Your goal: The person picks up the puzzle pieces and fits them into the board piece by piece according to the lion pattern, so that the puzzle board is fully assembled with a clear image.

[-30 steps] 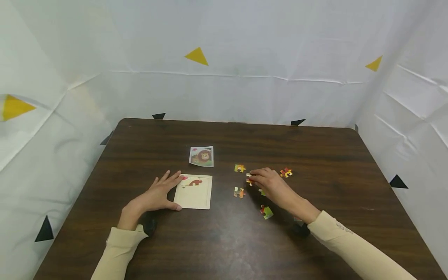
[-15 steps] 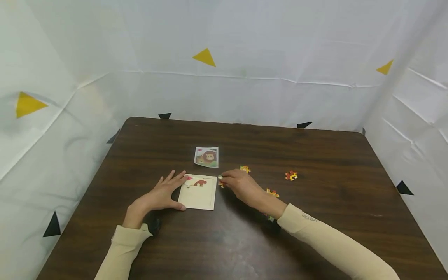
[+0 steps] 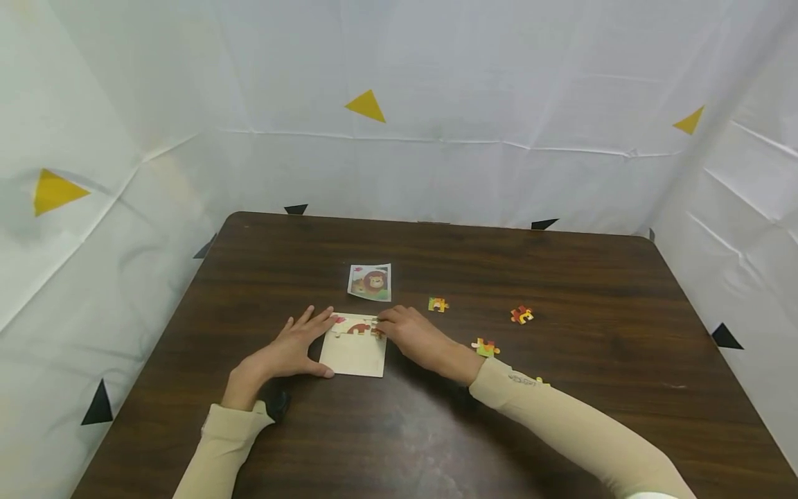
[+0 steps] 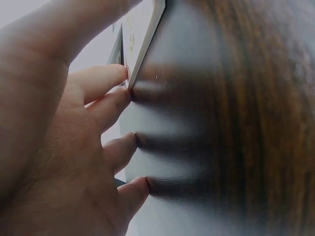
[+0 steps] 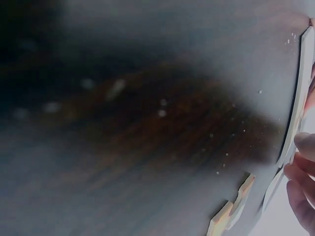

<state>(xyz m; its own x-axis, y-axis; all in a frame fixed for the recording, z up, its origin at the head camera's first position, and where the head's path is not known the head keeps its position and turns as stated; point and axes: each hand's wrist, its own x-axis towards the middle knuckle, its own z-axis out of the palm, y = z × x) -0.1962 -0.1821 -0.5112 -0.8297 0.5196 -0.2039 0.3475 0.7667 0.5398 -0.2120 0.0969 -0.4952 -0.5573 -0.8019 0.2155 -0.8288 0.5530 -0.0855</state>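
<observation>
My left hand (image 3: 287, 352) rests spread at the left side of a square puzzle tray (image 3: 352, 359), thumb and forefinger on its edge. In the left wrist view, two fingertips touch the rim of the tray (image 4: 147, 46), and the other fingertips meet the tabletop. At the tray's upper right corner, my right hand (image 3: 416, 339) pinches a brown jigsaw piece (image 3: 377, 331), partly hidden by the fingers. Fitted pieces (image 3: 355, 327) with pink and brown print line the tray's top. In the right wrist view, fingers (image 5: 301, 179) show at the tray's edge (image 5: 297, 93).
A lion picture card (image 3: 371, 283) lies just beyond the tray. To the right are loose jigsaw pieces: one near the card (image 3: 438, 305), a red-yellow piece (image 3: 521, 315), a piece beside the right wrist (image 3: 485, 347), and one peeking past the sleeve (image 3: 542, 380). White cloth (image 3: 436, 180) surrounds the table.
My right hand has carried the jigsaw piece leftward from among the loose pieces to the tray's upper right corner. The left hand stays at the tray. The head view has shifted slightly.
</observation>
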